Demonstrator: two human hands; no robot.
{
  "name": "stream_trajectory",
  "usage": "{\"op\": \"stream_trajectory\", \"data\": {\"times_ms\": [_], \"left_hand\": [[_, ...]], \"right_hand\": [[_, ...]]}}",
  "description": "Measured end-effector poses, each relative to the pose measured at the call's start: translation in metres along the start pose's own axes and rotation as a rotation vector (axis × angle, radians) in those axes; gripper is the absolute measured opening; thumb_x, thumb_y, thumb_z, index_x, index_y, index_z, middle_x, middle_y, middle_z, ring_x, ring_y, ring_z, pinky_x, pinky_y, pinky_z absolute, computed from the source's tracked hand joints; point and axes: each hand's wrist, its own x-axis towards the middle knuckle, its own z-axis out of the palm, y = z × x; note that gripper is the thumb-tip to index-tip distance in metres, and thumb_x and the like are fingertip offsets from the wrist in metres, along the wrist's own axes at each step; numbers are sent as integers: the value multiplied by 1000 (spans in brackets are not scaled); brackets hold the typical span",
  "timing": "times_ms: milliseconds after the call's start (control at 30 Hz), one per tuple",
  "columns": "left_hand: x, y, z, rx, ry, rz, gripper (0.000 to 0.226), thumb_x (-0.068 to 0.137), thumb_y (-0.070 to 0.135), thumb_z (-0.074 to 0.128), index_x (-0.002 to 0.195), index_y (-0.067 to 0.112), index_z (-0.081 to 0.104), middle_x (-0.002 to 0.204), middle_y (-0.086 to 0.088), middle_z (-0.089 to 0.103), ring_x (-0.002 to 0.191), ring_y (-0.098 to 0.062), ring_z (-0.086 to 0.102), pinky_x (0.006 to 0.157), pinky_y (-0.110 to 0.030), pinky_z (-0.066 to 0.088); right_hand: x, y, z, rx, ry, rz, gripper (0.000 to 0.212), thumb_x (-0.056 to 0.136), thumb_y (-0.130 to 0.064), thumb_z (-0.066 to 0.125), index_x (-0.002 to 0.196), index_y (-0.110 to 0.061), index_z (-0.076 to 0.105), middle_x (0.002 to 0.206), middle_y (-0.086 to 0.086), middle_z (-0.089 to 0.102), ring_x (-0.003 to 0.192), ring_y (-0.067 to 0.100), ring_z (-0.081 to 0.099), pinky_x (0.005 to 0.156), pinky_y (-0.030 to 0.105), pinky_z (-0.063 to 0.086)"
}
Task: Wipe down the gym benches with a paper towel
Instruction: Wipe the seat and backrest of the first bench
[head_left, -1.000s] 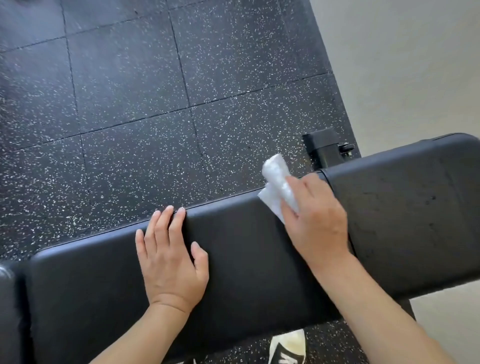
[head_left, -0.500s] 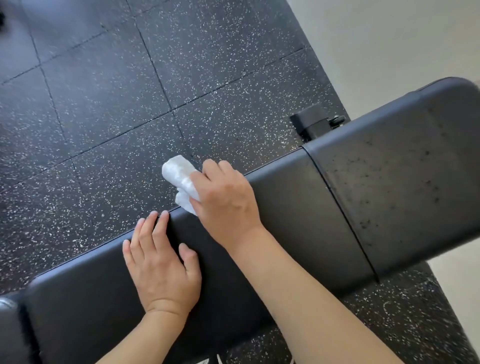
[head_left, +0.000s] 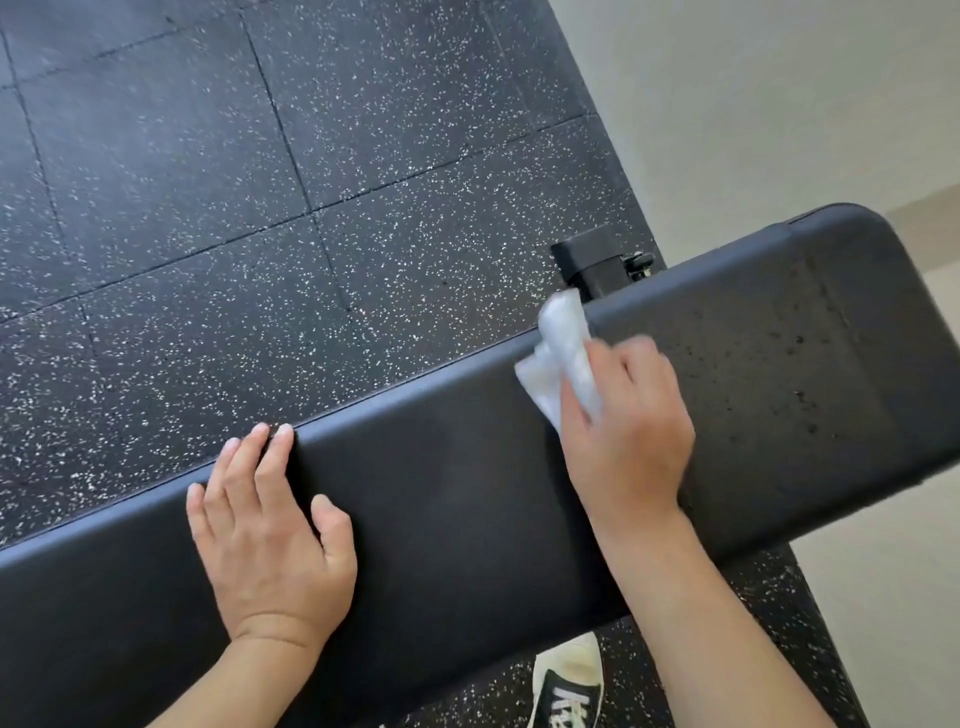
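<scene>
A long black padded gym bench (head_left: 457, 499) runs from lower left to upper right across the view. My left hand (head_left: 270, 530) lies flat on the pad, fingers straight and reaching its far edge. My right hand (head_left: 628, 431) grips a crumpled white paper towel (head_left: 561, 358) and presses it on the pad near the far edge, at the seam between the two cushions. The right cushion (head_left: 810, 364) shows small dark specks on its surface.
Black speckled rubber floor tiles (head_left: 260, 208) lie beyond the bench. A black metal frame part (head_left: 592, 260) sticks out behind the far edge. A pale wall (head_left: 779, 93) stands to the right. A black and white shoe (head_left: 569, 686) shows under the bench.
My right hand slid the paper towel left along the far edge to beside my left hand, then back right to the cushion seam. My left hand stayed flat on the pad.
</scene>
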Motion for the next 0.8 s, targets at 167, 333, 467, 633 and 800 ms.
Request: {"op": "stream_trajectory", "data": {"times_ms": [167,333,467,633,800], "left_hand": [[0,-1,0,0,4,12,68,87,30,42,150,5,46,155,-17,46,148,-43,38,122,-65,22],[1,2,-2,-11,13,2,68,87,30,41,148,3,48,154,-19,48,147,-44,39,120,-67,24],[1,1,-2,-9,12,-2,67,87,31,41,148,4,48,153,-18,48,148,-43,38,120,-66,23],[0,3,-4,-19,-8,-29,66,87,32,42,148,7,49,154,-15,48,149,-40,37,123,-63,21],[0,1,-4,-25,-23,-29,67,86,34,43,149,9,49,156,-12,47,150,-38,37,124,-62,21]], "right_hand": [[80,-46,32,-37,-139,59,24,90,-32,55,87,-11,66,94,8,57,84,28,54,60,34,31],[51,-51,20,66,-174,-46,19,88,-31,55,86,-14,64,91,4,54,80,25,49,63,30,31],[-25,-47,-1,213,-219,-172,23,88,-21,55,105,-15,68,90,0,49,76,18,40,62,26,30],[-84,-22,-20,254,-283,-366,32,88,-12,64,120,-14,69,91,-1,50,74,19,41,60,33,43],[-40,-5,-25,120,-251,-295,32,83,-5,75,114,-15,72,89,1,51,73,23,47,58,36,44]]}}
